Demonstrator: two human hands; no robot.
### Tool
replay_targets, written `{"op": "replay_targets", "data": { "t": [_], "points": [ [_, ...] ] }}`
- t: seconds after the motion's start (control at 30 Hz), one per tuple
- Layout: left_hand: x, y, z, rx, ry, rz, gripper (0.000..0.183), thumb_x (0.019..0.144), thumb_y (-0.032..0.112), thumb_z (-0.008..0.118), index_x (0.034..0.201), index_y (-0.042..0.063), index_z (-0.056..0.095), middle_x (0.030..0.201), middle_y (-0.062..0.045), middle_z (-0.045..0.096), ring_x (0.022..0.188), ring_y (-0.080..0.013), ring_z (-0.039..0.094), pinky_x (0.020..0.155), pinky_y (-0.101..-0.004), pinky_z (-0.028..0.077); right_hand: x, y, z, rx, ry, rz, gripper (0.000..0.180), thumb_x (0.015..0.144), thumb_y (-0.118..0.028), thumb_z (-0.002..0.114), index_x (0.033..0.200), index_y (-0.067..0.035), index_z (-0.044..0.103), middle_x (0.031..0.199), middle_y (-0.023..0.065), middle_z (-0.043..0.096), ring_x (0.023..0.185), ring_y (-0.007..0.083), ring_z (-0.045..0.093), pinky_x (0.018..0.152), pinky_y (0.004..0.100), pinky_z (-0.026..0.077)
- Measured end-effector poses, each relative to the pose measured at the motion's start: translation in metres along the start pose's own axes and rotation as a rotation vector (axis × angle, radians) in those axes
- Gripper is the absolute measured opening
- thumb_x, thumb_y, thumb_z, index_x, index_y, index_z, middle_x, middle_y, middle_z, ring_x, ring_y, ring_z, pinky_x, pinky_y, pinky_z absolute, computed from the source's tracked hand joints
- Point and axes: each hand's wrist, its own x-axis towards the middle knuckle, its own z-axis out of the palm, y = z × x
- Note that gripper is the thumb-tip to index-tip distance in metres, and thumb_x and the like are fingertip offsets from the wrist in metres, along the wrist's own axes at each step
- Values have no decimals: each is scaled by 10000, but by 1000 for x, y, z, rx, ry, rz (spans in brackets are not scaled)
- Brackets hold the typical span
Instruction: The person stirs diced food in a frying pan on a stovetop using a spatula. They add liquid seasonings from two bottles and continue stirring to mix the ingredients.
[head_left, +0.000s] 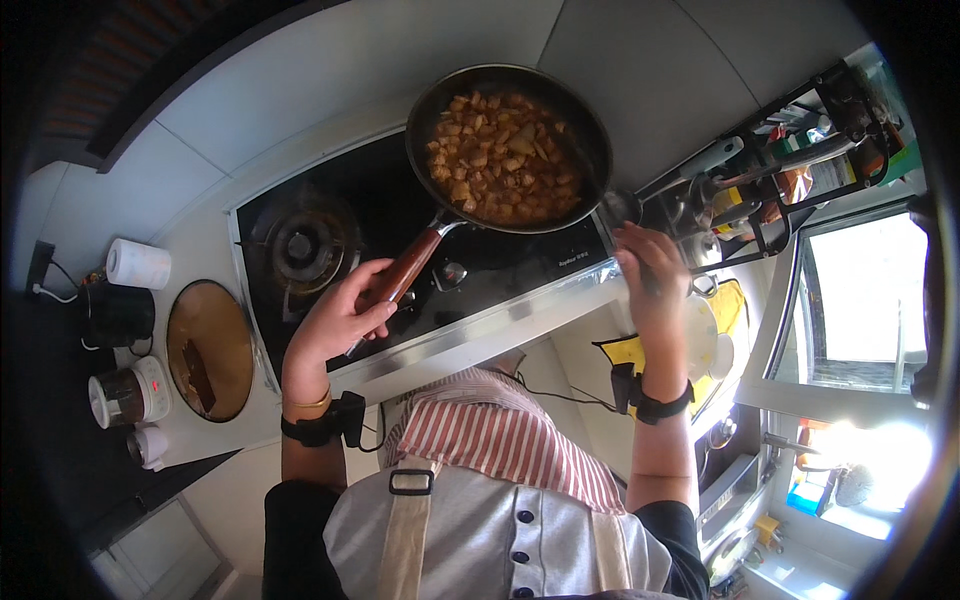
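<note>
My left hand (346, 309) is wrapped around the brown handle (409, 271) of a dark frying pan (596, 124). Diced, browned food (504, 154) in a reddish-brown sauce covers much of the pan's bottom. The pan hides the right part of the black glass gas hob (382, 176), and I cannot tell whether it rests on a burner. My right hand (651, 270) is just off the pan's lower right rim, fingers bent and slightly blurred. A dark, rounded utensil head (621, 206) shows beyond its fingertips; whether the hand holds it is unclear.
The hob's left burner (301, 247) is uncovered. On the left counter are a round wooden board (210, 352), a paper roll (139, 264) and a small appliance with a lit display (150, 386). A black rack (787, 202) with utensils and bottles stands right, near a yellow cloth (733, 309).
</note>
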Motion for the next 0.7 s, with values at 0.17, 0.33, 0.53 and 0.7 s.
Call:
{"op": "replay_targets", "data": {
  "t": [0.17,0.33,0.53,0.7],
  "points": [
    [8,-9,-12,-91,-149,22,611,957,42,675,1503,36,402,1063,-50,649,651,-93,586,584,-248,505,8,2,35,-4,-59,39,191,882,-101,775,1060,-36,753,1070,171,715,953,341,702,841,381,561],
    [7,-14,-18,-50,-143,41,627,956,36,680,1513,30,391,1013,-44,649,636,-91,566,584,-255,501,11,-15,23,-3,-12,38,177,897,-88,761,1062,-25,753,1063,168,715,959,320,707,830,369,562],
    [8,-16,-23,-19,-154,65,613,967,45,675,1513,37,397,1010,-41,642,626,-90,571,578,-259,505,24,-12,21,-46,19,59,160,900,-43,744,1057,-20,754,1040,163,720,956,313,707,834,364,566],
    [10,-8,-24,30,-185,58,619,970,38,667,1523,68,393,1053,-43,626,654,-84,601,598,-248,527,23,27,49,24,1,6,165,890,-50,748,1051,-16,747,1057,174,719,935,340,704,819,380,567]
  ]
}}
